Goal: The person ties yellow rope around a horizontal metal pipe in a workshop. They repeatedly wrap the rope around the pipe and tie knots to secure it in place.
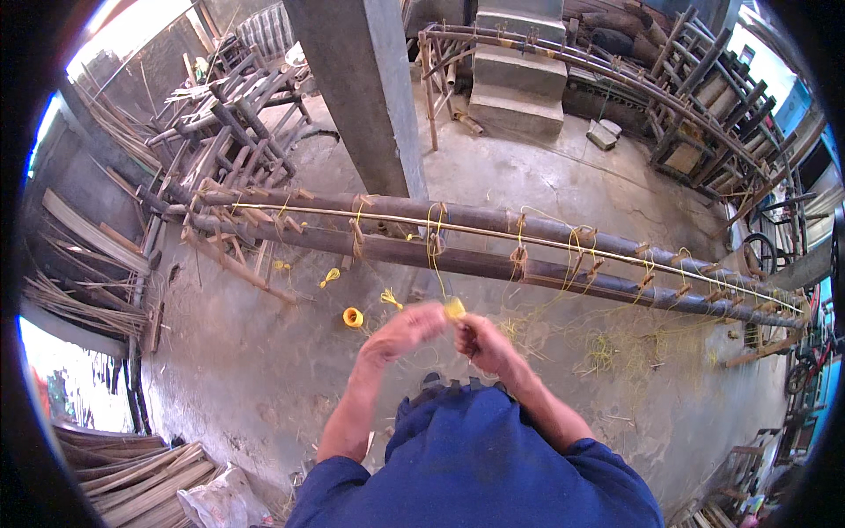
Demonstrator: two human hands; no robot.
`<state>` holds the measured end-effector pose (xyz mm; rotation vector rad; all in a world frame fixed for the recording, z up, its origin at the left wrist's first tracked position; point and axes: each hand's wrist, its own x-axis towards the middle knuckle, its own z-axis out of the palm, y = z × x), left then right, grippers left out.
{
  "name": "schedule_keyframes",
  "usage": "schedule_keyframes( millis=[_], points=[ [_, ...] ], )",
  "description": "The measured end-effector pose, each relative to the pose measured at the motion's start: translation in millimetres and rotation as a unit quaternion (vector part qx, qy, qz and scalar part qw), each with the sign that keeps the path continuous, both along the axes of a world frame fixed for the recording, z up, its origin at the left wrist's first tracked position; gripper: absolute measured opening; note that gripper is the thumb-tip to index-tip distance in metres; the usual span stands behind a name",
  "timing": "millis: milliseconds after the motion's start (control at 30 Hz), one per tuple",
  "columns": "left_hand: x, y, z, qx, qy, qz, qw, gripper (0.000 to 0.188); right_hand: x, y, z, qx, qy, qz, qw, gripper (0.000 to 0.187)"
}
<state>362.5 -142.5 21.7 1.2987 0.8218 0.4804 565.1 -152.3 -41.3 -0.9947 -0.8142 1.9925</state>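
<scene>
In front of my body my right hand (484, 343) is closed, its fingertips on a small yellow bundle of twine (454, 309). From there a thin yellow strand (439, 273) runs up and loops around the long dark poles (392, 250). My left hand (407, 333) is beside the bundle, smeared by motion, so its fingers cannot be made out. A yellow roll of twine (353, 317) lies on the floor left of my hands. Small yellow twine hanks (329, 278) are near it.
A thin pale rod (493, 225) lies along the poles, tied with twine at several points. Loose yellow strands (601, 353) tangle on the concrete floor at right. A concrete pillar (356, 97) rises behind the poles. Wooden slats (150, 484) and a plastic sack (224, 500) lie lower left.
</scene>
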Motion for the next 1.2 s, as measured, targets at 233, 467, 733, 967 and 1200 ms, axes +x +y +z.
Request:
schedule_keyframes(
  millis=[233, 467, 733, 967, 1200],
  points=[
    [-3, -11, -22, 0.057, 0.028, 0.228, 0.972, 0.021, -17, -22, 35, 0.268, -0.182, -0.024, 0.946, 0.015],
    [-11, -33, -51, 0.030, 0.031, 0.134, 0.990, 0.019, -20, -29, 58, 0.578, -0.381, 0.015, 0.722, 0.019],
    [-6, -47, -34, 0.041, 0.059, -0.020, 0.997, 0.025, -13, -17, 41, 0.326, -0.270, 0.188, 0.886, 0.019],
    [12, -28, -45, -0.098, -0.095, 0.291, 0.947, 0.026, -34, -27, 22, 0.242, -0.174, -0.024, 0.954, 0.020],
    [-4, -16, -43, -0.162, -0.289, 0.276, 0.902, 0.026, -27, -14, -10, 0.143, -0.091, 0.092, 0.981, 0.024]
  ],
)
